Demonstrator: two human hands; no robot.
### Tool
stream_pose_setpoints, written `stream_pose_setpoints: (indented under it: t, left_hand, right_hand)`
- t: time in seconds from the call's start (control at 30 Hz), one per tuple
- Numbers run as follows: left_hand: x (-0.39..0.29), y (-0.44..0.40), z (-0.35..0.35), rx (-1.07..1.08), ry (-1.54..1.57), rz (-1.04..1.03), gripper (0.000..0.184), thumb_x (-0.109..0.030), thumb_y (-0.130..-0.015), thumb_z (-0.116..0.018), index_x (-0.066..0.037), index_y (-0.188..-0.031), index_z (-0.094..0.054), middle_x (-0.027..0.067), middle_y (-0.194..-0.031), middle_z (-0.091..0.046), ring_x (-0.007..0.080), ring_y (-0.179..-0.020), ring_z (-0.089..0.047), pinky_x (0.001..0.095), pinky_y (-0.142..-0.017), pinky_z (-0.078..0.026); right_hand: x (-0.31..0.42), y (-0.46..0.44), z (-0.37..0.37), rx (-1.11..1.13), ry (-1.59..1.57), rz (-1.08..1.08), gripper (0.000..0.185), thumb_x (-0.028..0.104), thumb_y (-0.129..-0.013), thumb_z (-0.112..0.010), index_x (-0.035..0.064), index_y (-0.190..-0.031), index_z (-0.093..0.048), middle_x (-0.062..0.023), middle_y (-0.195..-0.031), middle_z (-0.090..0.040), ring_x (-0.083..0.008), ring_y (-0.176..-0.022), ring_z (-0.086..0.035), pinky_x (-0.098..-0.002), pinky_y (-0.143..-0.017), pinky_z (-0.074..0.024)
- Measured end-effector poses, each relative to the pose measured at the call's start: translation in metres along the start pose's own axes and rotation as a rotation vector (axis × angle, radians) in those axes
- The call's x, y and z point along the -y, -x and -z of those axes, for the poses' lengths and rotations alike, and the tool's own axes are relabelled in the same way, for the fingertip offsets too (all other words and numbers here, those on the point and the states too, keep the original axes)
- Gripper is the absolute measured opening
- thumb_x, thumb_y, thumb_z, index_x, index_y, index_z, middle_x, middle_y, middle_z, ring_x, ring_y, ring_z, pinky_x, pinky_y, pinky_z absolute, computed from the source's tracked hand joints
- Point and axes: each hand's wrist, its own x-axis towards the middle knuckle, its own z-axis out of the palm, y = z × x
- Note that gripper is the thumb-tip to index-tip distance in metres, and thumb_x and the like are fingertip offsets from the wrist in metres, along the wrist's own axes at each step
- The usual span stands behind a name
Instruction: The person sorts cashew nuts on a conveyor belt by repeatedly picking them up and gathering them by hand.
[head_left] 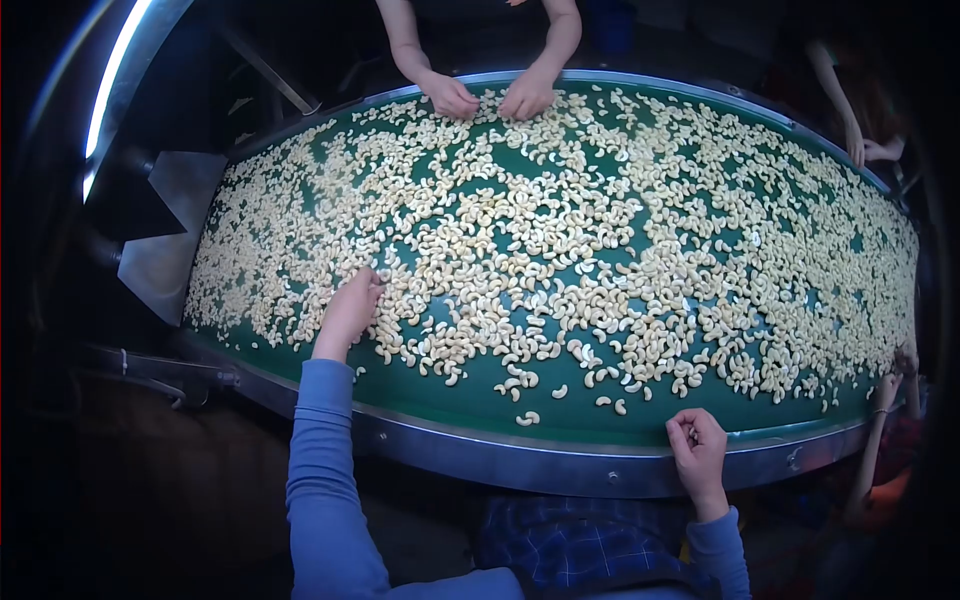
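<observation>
Pale cashew nuts [500, 250] lie scattered in a loose layer over a green conveyor belt [450, 395]. My left hand [350, 308] reaches in over the belt's left part, fingertips pinched together among the nuts. Whatever is between those fingertips is too small to make out. Near the metal edge closest to me, my right hand [700, 452] is held curled with thumb against fingers. Something small may be inside it, but the fingers hide it. A few single cashews [528, 418] lie apart near the belt's front edge.
A metal rail [520, 462] borders the belt on my side. Across from me, a co-worker's two hands [490, 98] touch the nuts. Other people's hands [878, 148] [888, 385] are at the right. Metal plates [160, 265] stand at the left end, beneath a bright lamp [112, 90].
</observation>
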Motion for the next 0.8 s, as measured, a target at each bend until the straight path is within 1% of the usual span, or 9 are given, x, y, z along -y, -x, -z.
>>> stream_pose_setpoints:
  t: [0.17,0.27,0.3,0.4,0.43,0.57,0.67,0.7,0.8]
  left_hand:
    - [0.028,-0.012,-0.008,0.036,-0.156,-0.103,0.023,-0.025,-0.096,-0.056,-0.002,-0.099,-0.054,0.0174,-0.084,-0.066,0.0363,-0.078,-0.064,0.0445,-0.07,-0.049]
    - [0.05,-0.023,-0.027,-0.009,0.319,0.048,0.025,-0.028,-0.099,-0.054,-0.003,-0.099,-0.054,0.0087,-0.072,-0.06,0.0219,-0.061,-0.057,0.0358,-0.056,-0.046]
    - [0.052,-0.025,-0.025,0.064,0.832,0.195,0.026,-0.031,-0.101,-0.051,-0.005,-0.098,-0.054,0.0006,-0.067,-0.05,0.0089,-0.055,-0.044,0.0236,-0.046,-0.036]
    - [0.055,-0.019,-0.031,0.145,1.884,0.038,0.029,-0.033,-0.103,-0.044,-0.008,-0.093,-0.053,-0.0009,-0.073,-0.046,0.0064,-0.054,-0.038,0.0199,-0.043,-0.027]
    - [0.021,-0.012,-0.022,-0.032,1.947,0.228,0.028,-0.036,-0.102,-0.048,-0.009,-0.095,-0.052,-0.0009,-0.07,-0.047,0.0058,-0.05,-0.036,0.0178,-0.04,-0.025]
    - [0.041,-0.053,-0.032,-0.138,1.689,0.242,0.028,-0.032,-0.101,-0.05,-0.006,-0.092,-0.057,0.0002,-0.068,-0.049,0.0101,-0.046,-0.039,0.0202,-0.043,-0.031]
    - [0.057,-0.1,-0.038,-0.434,0.691,0.234,0.028,-0.029,-0.099,-0.053,-0.003,-0.092,-0.062,-0.0002,-0.065,-0.055,0.0115,-0.053,-0.047,0.0261,-0.047,-0.039]
    - [0.032,-0.095,-0.029,-0.528,0.397,0.186,0.026,-0.028,-0.094,-0.059,-0.003,-0.096,-0.065,0.0054,-0.072,-0.064,0.0187,-0.058,-0.058,0.0325,-0.058,-0.049]
    - [0.053,-0.113,-0.036,-0.392,-0.089,0.186,0.022,-0.026,-0.091,-0.059,-0.005,-0.095,-0.066,0.0173,-0.075,-0.068,0.0292,-0.062,-0.066,0.0387,-0.063,-0.052]
  right_hand:
    - [-0.007,0.0,0.019,-0.016,-0.013,-0.003,0.007,0.002,-0.086,-0.066,-0.0007,-0.083,-0.06,0.0016,-0.07,-0.049,-0.003,-0.056,-0.04,-0.0204,-0.05,-0.0311]
    - [-0.027,-0.004,0.022,-0.035,-0.007,0.036,0.007,0.003,-0.085,-0.067,-0.0004,-0.082,-0.061,0.0011,-0.067,-0.049,-0.0037,-0.054,-0.04,-0.0213,-0.049,-0.0315]
    - [-0.03,-0.003,0.026,-0.044,0.005,0.053,0.007,0.003,-0.085,-0.067,-0.0003,-0.082,-0.062,0.0008,-0.066,-0.048,-0.0041,-0.052,-0.04,-0.0218,-0.048,-0.0318]
    - [-0.032,-0.004,0.039,-0.049,-0.013,0.021,0.007,0.003,-0.085,-0.067,-0.0002,-0.082,-0.062,0.0008,-0.066,-0.048,-0.0045,-0.052,-0.039,-0.0222,-0.048,-0.0312]
    - [-0.035,-0.005,0.042,-0.048,-0.004,0.023,0.007,0.003,-0.084,-0.067,-0.0002,-0.082,-0.061,0.0008,-0.066,-0.048,-0.0046,-0.052,-0.039,-0.0223,-0.048,-0.0309]
    - [-0.046,-0.004,0.058,-0.06,0.015,0.02,0.007,0.002,-0.084,-0.067,-0.0002,-0.081,-0.061,0.0008,-0.066,-0.047,-0.005,-0.053,-0.037,-0.0229,-0.048,-0.0296]
    - [-0.049,-0.005,0.069,-0.078,0.035,0.015,0.008,0.002,-0.084,-0.067,-0.0002,-0.081,-0.061,0.0005,-0.067,-0.046,-0.0053,-0.053,-0.037,-0.0232,-0.048,-0.0293]
    - [-0.049,-0.005,0.072,-0.086,0.042,0.016,0.008,0.002,-0.084,-0.067,-0.0002,-0.081,-0.061,0.0004,-0.067,-0.047,-0.0054,-0.053,-0.037,-0.0232,-0.048,-0.0294]
    - [-0.056,-0.004,0.083,-0.111,0.067,0.021,0.008,0.003,-0.084,-0.067,-0.0001,-0.081,-0.061,0.0001,-0.067,-0.047,-0.0057,-0.053,-0.038,-0.0233,-0.048,-0.0297]
